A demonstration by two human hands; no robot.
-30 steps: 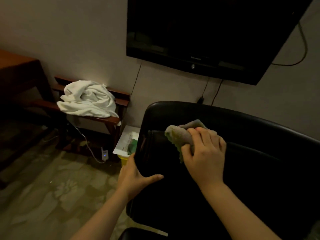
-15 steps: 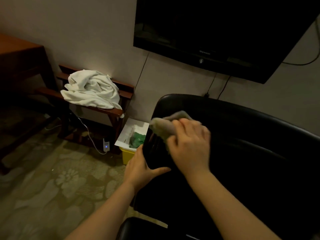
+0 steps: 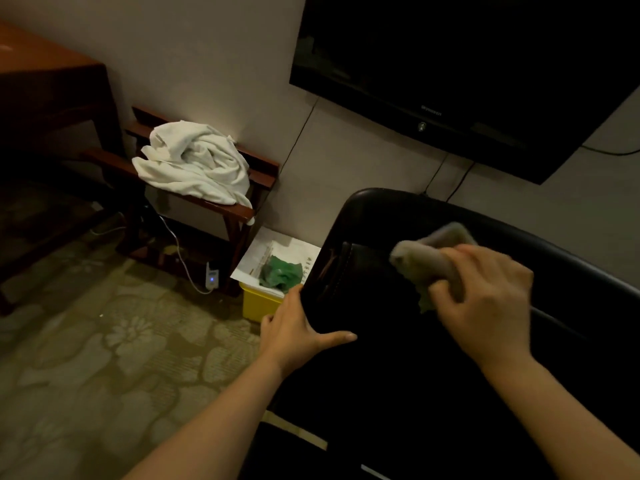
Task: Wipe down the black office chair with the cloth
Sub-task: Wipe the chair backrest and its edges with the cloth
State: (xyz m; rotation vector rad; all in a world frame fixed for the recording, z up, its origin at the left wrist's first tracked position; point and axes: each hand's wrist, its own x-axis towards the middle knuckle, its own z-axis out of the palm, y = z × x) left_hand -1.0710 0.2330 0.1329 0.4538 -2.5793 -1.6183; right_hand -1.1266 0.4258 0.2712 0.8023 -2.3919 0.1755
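Note:
The black office chair (image 3: pixel 381 368) fills the lower right, its padded backrest facing me. My right hand (image 3: pixel 485 306) is closed around a bunched pale cloth (image 3: pixel 426 251) with a greenish underside, pressing it against the upper part of the backrest. My left hand (image 3: pixel 294 327) grips the backrest's left edge, thumb lying across the front surface and fingers wrapped behind it. The chair's seat is mostly out of sight below.
A yellow waste bin (image 3: pixel 259 303) with white paper and green scrap stands beside the chair's left edge. A wooden rack (image 3: pixel 239 209) holds a crumpled white towel (image 3: pixel 197 164). A wall-mounted TV (image 3: pixel 467 64) hangs above. Patterned carpet (image 3: pixel 104 358) covers the floor at left.
My right hand has swept the cloth left toward the backrest's edge and then back to the right. My left hand has kept its grip on the chair's edge.

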